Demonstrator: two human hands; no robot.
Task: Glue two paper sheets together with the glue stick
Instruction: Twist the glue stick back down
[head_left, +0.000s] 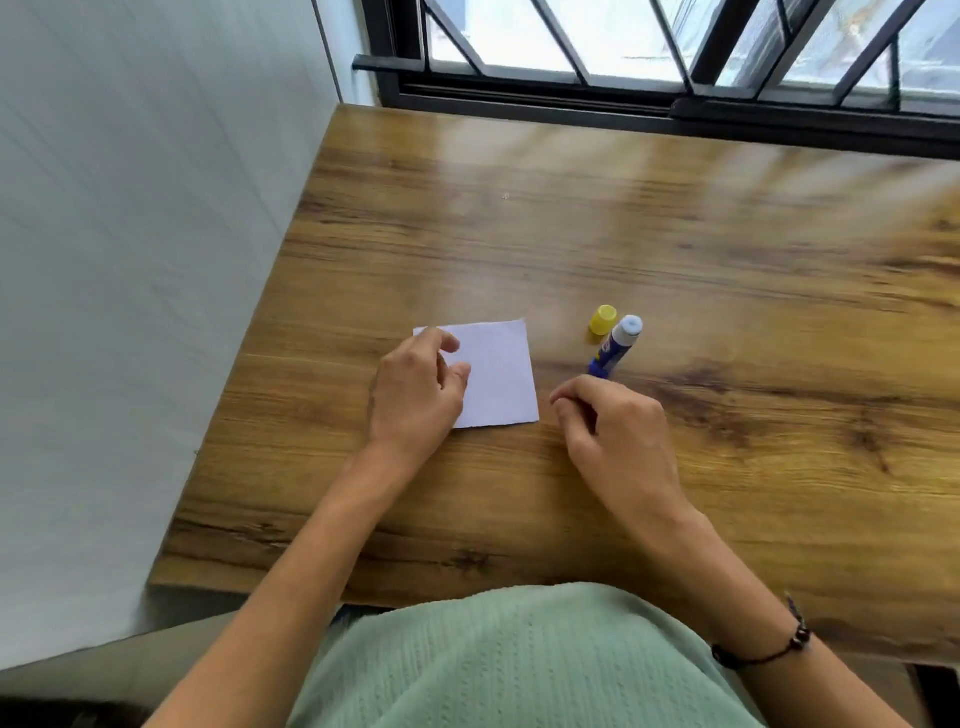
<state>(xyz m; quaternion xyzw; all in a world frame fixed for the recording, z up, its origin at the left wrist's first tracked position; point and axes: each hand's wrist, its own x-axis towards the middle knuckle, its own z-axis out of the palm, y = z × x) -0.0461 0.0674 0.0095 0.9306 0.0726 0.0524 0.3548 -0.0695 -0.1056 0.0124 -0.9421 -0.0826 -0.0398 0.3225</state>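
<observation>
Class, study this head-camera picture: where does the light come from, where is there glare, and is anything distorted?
Head view: daylight enters through the barred window; pale glare streaks the far part of the wooden table; the wide lens bends the table's edges; paper and glue stick look reasonably sharp.

Paper (493, 374): one white sheet visible; whether a second lies under it cannot be told.
Glue stick (618, 345): one, uncapped, at 3 o'clock from the paper.
Yellow cap (603, 318): one, at 11 o'clock from the glue stick.
Hands: two, left hand (415, 395) and right hand (613, 431).
Bracelet (769, 644): one.
Table (675, 234): one.
</observation>
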